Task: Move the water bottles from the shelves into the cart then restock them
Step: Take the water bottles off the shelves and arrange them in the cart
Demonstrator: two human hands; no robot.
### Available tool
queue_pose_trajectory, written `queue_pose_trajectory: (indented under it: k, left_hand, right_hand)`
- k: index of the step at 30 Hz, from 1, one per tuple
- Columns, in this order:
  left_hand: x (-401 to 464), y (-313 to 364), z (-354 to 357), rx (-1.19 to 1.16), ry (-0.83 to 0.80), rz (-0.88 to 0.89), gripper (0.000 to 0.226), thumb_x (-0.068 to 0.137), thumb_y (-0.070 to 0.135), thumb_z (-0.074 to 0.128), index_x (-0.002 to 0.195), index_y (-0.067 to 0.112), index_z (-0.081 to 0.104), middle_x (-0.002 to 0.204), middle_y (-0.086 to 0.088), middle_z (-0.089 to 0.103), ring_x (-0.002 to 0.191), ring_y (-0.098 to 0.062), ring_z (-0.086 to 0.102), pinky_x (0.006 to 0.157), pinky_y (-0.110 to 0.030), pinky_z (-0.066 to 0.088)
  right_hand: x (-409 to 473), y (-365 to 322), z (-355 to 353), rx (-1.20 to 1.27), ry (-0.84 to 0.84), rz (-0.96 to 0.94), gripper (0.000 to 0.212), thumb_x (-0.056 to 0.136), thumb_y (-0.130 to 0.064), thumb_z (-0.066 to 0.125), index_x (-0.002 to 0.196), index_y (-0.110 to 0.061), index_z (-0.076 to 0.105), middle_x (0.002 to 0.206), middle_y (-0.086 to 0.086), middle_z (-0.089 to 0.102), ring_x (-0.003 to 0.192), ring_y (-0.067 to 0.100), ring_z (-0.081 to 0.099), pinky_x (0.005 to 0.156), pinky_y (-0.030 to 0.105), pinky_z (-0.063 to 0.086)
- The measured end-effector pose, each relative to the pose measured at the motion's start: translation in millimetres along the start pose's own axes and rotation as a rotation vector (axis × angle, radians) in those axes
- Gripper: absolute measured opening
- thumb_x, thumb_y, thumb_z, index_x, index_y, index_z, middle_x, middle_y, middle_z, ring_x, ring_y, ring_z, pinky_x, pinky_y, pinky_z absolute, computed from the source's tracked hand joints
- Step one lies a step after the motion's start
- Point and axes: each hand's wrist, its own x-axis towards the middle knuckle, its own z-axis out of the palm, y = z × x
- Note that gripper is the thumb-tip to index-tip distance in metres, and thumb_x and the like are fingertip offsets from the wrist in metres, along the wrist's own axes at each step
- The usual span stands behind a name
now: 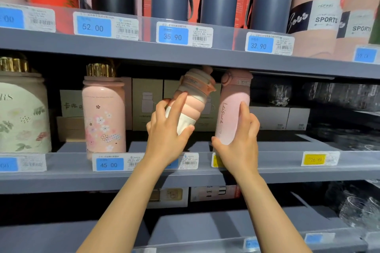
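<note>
On the middle shelf (277,172), the left hand (166,129) grips a tilted ribbed pink bottle (193,96) while the right hand (240,139) grips an upright pink "Leisure" bottle (232,109).

Grey metal shelving (185,55) in tiers, blue price labels (173,36) on clear rails, dim recesses behind

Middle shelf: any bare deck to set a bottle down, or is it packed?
Bare strip of middle shelf between the floral pink bottle and the left hand, which holds the ribbed bottle. More bare deck right of the right hand and Leisure bottle. Crowded: boxes behind, far left.
</note>
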Motion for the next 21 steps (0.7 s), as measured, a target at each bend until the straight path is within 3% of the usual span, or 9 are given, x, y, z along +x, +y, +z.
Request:
queue_pose_trajectory:
  k: [4, 11, 14, 16, 18, 21]
  left_hand:
    - [-2.7, -1.1, -3.5, -0.016, 0.021, -0.005, 0.080, 0.084, 0.029, 0.066, 0.148, 0.040, 0.019, 0.141, -0.006, 0.028, 0.125, -0.028, 0.035, 0.101, -0.046, 0.028]
    - [-6.9, -3.1, -6.3, -0.021, 0.026, 0.033, 0.079, 0.081, 0.035, 0.061, 0.142, 0.045, 0.011, 0.140, -0.006, 0.029, 0.124, -0.027, 0.035, 0.098, -0.044, 0.027]
    - [-7.9, -4.2, -8.1, -0.053, 0.027, 0.020, 0.080, 0.077, 0.040, 0.056, 0.143, 0.044, 0.012, 0.141, -0.005, 0.031, 0.125, -0.025, 0.035, 0.101, -0.044, 0.028]
    - [-10.3, -5.2, -8.8, -0.073, 0.041, 0.011, 0.082, 0.077, 0.041, 0.055, 0.147, 0.040, 0.012, 0.142, -0.005, 0.034, 0.127, -0.024, 0.033, 0.103, -0.043, 0.027]
    - [-12.9, -4.9, -8.1, -0.081, 0.077, 0.002, 0.083, 0.078, 0.040, 0.055, 0.150, 0.036, 0.013, 0.144, -0.002, 0.036, 0.128, -0.019, 0.029, 0.101, -0.036, 0.023]
    - [-15.2, -2.9, -5.8, -0.120, 0.145, -0.060, 0.078, 0.087, 0.033, 0.060, 0.150, 0.035, 0.013, 0.144, 0.000, 0.036, 0.126, -0.013, 0.025, 0.099, -0.033, 0.022]
  right_hand:
    - [-5.5, -2.9, -3.8, -0.024, -0.027, 0.003, 0.110, 0.071, -0.022, 0.076, 0.148, -0.038, 0.000, 0.142, -0.002, 0.024, 0.117, 0.027, 0.043, 0.080, 0.037, 0.046]
    - [-8.8, -5.2, -8.2, -0.056, -0.033, 0.084, 0.108, 0.072, -0.025, 0.074, 0.148, -0.037, -0.001, 0.145, 0.006, 0.031, 0.122, 0.032, 0.044, 0.092, 0.049, 0.046]
    - [-18.1, -12.5, -10.1, -0.054, 0.178, -0.043, 0.094, 0.074, -0.028, 0.075, 0.146, -0.026, 0.015, 0.144, 0.015, 0.032, 0.128, 0.032, 0.036, 0.102, 0.050, 0.039]
    - [-28.4, -28.9, -9.0, -0.018, 0.277, -0.224, 0.075, 0.080, -0.026, 0.070, 0.142, -0.015, 0.028, 0.139, 0.017, 0.040, 0.126, 0.027, 0.039, 0.105, 0.036, 0.036]
    - [-31.6, -53.7, -1.1, 0.124, 0.132, -0.233, 0.063, 0.088, -0.023, 0.063, 0.142, -0.012, 0.034, 0.139, 0.009, 0.047, 0.126, 0.019, 0.044, 0.106, 0.028, 0.038]
    - [-17.2, -83.8, 16.4, 0.272, -0.155, -0.016, 0.064, 0.094, -0.028, 0.054, 0.150, -0.019, 0.025, 0.147, 0.001, 0.042, 0.130, 0.015, 0.044, 0.106, 0.036, 0.041]
